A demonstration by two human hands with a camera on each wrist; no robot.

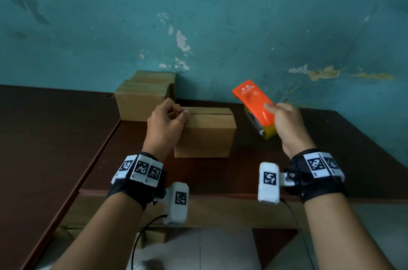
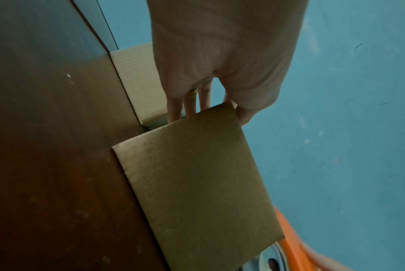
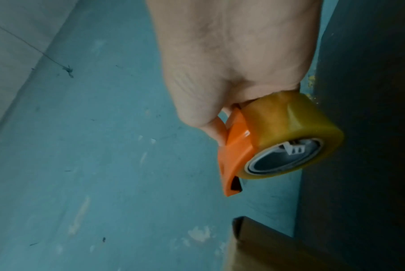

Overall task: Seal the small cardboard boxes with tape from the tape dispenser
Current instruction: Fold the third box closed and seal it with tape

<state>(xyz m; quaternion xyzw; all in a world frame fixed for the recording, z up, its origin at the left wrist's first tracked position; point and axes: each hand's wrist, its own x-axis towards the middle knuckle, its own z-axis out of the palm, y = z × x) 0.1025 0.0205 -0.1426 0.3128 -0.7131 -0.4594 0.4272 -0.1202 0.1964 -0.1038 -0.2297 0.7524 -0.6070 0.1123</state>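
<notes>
A small cardboard box [image 1: 207,135] stands on the dark wooden table [image 1: 320,159], its top flaps closed along a bare seam. My left hand [image 1: 167,118] grips its top left edge, fingers curled over the top; the left wrist view shows those fingers [image 2: 192,102] passing behind the box [image 2: 196,183]. To the right of the box and above the table, my right hand [image 1: 284,122] holds an orange tape dispenser [image 1: 254,100], thumb on its side. A yellowish tape roll [image 3: 287,135] sits in the dispenser [image 3: 236,157].
More cardboard boxes [image 1: 143,97] are stacked at the back left against the teal wall [image 1: 198,16]. A second dark table [image 1: 44,137] adjoins on the left. The table's front edge runs just in front of my wrists.
</notes>
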